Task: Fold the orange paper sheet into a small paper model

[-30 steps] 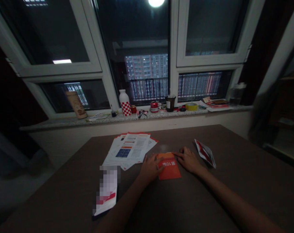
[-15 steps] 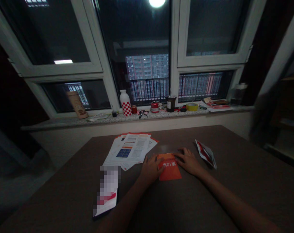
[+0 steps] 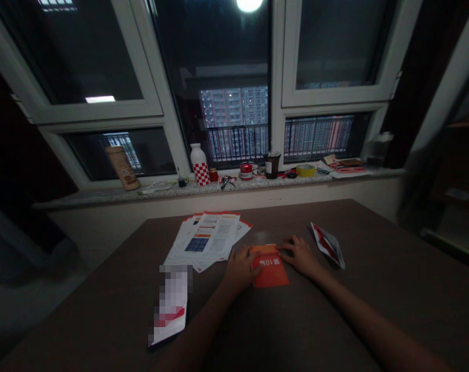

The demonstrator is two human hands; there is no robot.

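Note:
A folded orange sheet of paper with white printed characters, upside down from here, lies on the brown table in front of me. My left hand rests over its left edge, fingers extended and thumb lying on the paper. At the upper right corner, my right hand touches the paper with its fingertips, the fingers apart and flat. Beyond my left hand, several printed sheets with orange edges are fanned out. To the right of my right hand lies a folded white and red paper or packet.
A booklet or box with a blurred-out top lies near my left forearm. Along the windowsill stand a checkered bottle, a tan tumbler, a dark cup and a yellow tape roll.

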